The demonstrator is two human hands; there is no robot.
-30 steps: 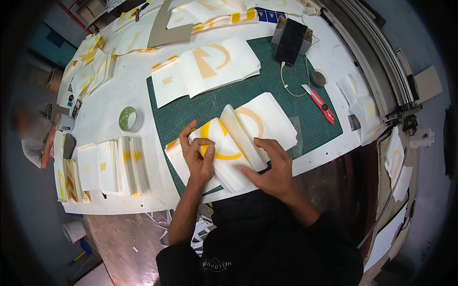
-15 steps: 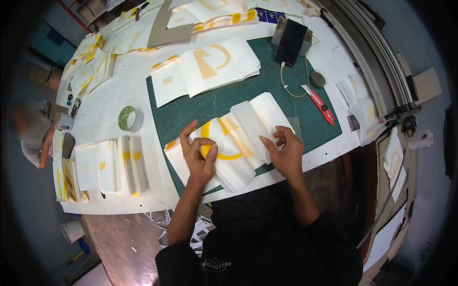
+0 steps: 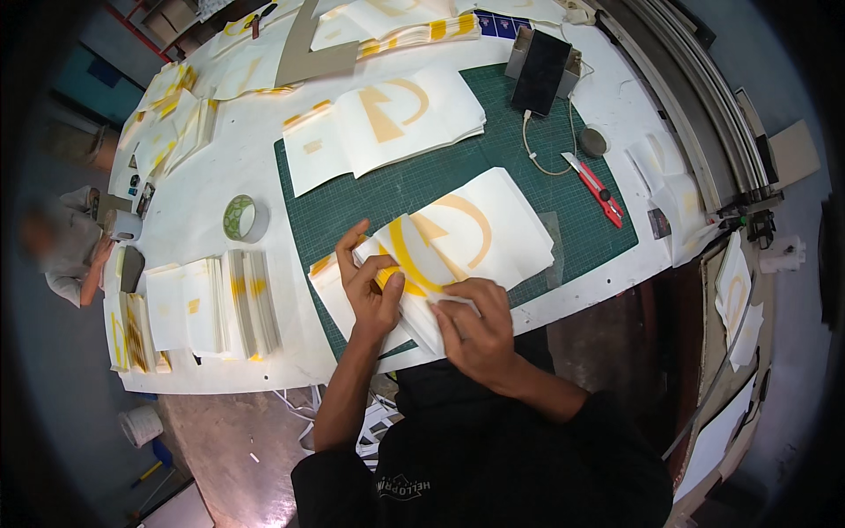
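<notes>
A stack of white printed sheets with a pale orange design lies at a slant on a green cutting mat. Folded over on its left half is a paper sheet with a bold yellow curve. My left hand grips the left part of this folded sheet, its fingers bent around the paper and the index finger raised. Near the front edge of the fold, my right hand has its thumb and fingers closed on the sheet's lower corner. My fingers hide part of the paper's edges.
Another printed stack lies farther back on the mat. On the right are a red box cutter, a round grey lid and a cabled phone. Leftward stand a green tape roll and folded stacks. Someone is at far left.
My right hand has moved left and down from the stack's right side onto the folded sheet. The top leaf no longer stands up on the right; the orange design there now shows. My left hand stays put.
</notes>
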